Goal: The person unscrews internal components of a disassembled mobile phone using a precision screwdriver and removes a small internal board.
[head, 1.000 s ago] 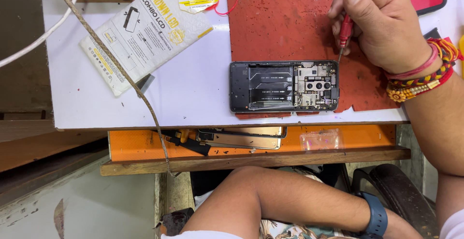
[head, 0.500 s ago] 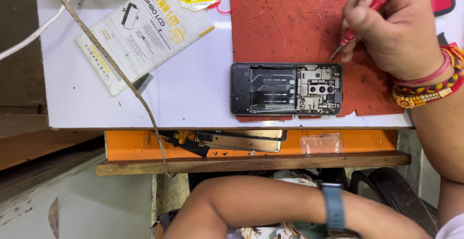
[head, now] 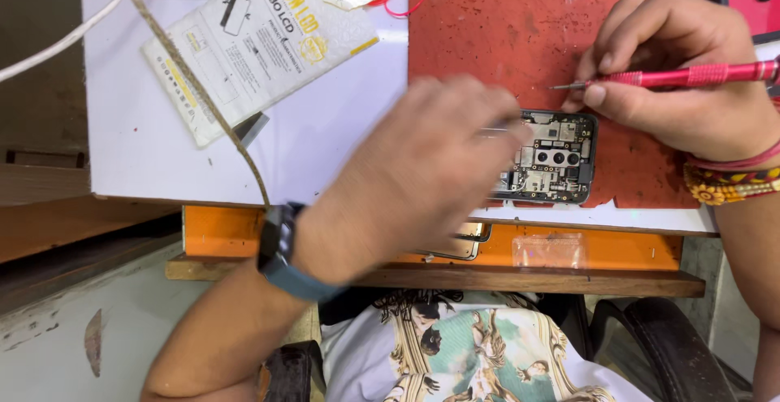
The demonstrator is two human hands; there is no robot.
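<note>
Mid-disassembly: left hand (head: 422, 170) spread loosely over opened phone (head: 552, 158), right hand (head: 674, 85) pinching red screwdriver (head: 682, 75); tip needs seating on a screw.

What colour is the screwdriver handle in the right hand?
Pinkish red, with a thin metal tip; the screwdriver shows clearly in the head view, held by the right hand.

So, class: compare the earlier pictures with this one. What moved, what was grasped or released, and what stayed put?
The left hand has come up from below the bench and now covers most of the opened phone. The right hand has lifted the red screwdriver from near upright to lie level above the phone. Nothing was let go. Phone, red mat and white packet stayed put.
</note>
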